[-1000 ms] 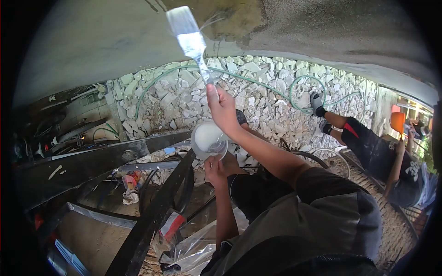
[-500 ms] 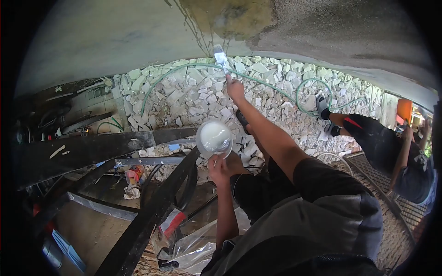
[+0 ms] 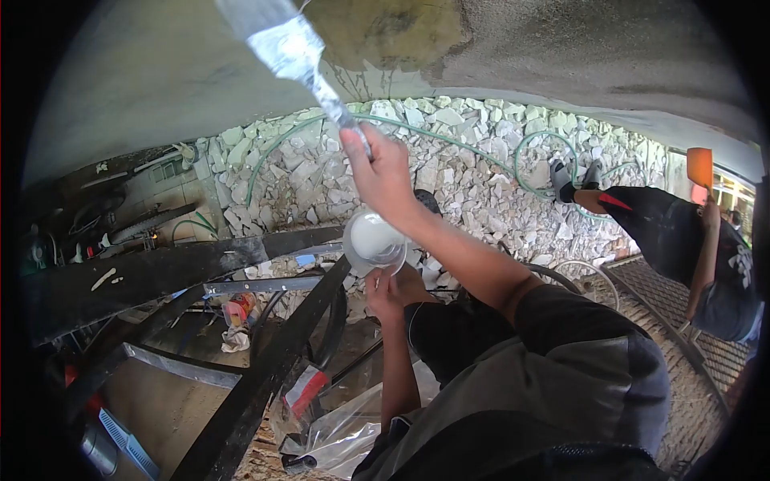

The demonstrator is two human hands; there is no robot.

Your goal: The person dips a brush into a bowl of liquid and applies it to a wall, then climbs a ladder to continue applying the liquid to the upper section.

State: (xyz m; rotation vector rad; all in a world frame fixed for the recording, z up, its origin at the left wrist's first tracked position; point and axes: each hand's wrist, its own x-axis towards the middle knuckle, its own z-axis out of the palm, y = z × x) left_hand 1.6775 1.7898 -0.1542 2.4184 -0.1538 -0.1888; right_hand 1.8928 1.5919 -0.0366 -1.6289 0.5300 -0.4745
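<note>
Right hand (image 3: 382,172): fingers closed in a full grip round the thin handle end of a flat paintbrush with white-coated bristles and metal ferrule (image 3: 282,42). The brush head stands up and to the left of the fingertips, against the grey rendered concrete surface (image 3: 152,84). Judgement: the brush is light, with a stiff handle and soft, wet bristles. Paint on the handle may make it slippery, so a hold nearer the ferrule would give firmer control. Left hand (image 3: 391,290): fingers wrapped about the base of a clear plastic cup holding white liquid (image 3: 373,239), directly below the right wrist. Judgement: the cup wall is thin and yielding and its contents can slosh, so it is best supported low, level and unsqueezed. Beyond both hands lie white broken stone rubble (image 3: 457,180) and a green hose (image 3: 525,144).
</note>
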